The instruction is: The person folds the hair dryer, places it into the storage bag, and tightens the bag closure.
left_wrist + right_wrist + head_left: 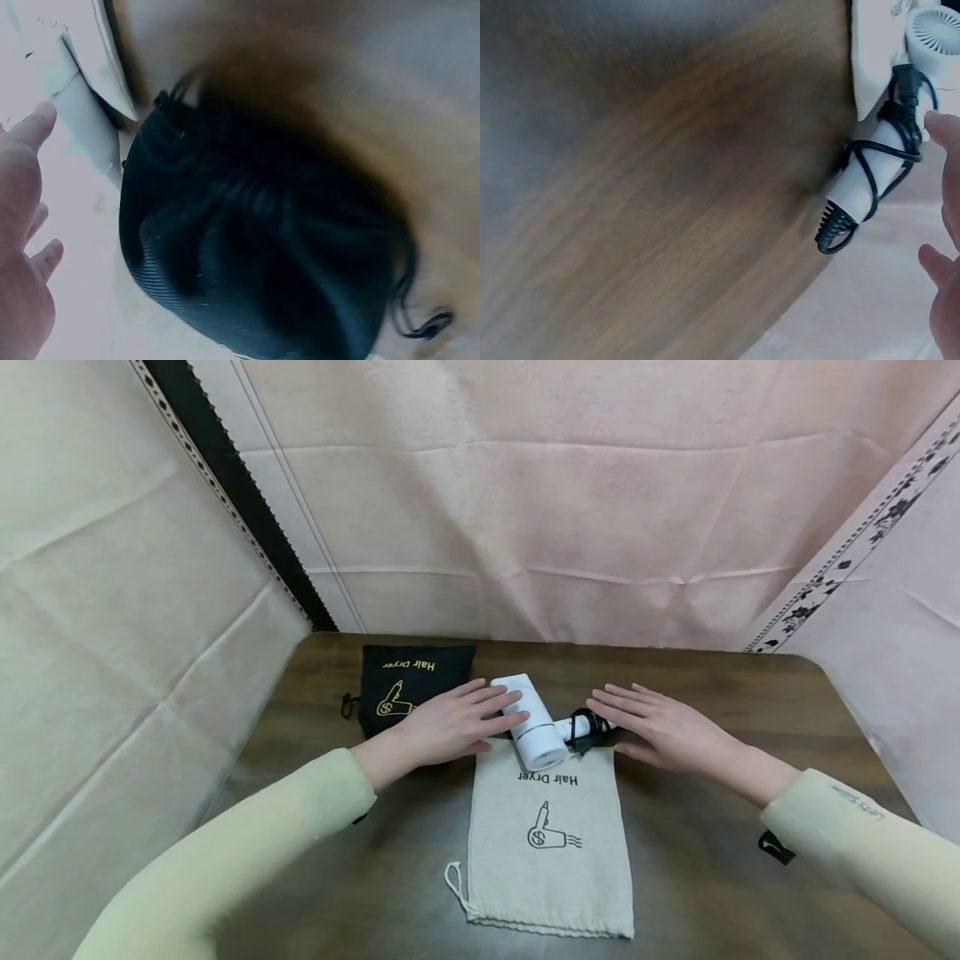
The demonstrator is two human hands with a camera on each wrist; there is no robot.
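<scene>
A white hair dryer (pixel 534 727) lies on the table, its lower end over the edge of a cream drawstring bag (pixel 551 877) printed "Hair Dryer". A black cord (pixel 909 135) is wound around its handle. My left hand (pixel 457 722) reaches over from the left with fingers straight, fingertips at the dryer's body; whether they touch it I cannot tell. Extended fingers of my right hand (pixel 663 727) are beside the corded handle, and nothing is in that hand. Partly behind my left hand lies a black drawstring bag (pixel 408 672) with gold print, bulging in the left wrist view.
The wooden table (pixel 720 860) has rounded far corners. Pale cloth (pixel 525 527) hangs behind it, with more cloth at both sides. The cream bag's cord (pixel 454 885) loops out at its near left corner; a black cord end (pixel 348 705) sticks out left of the black bag.
</scene>
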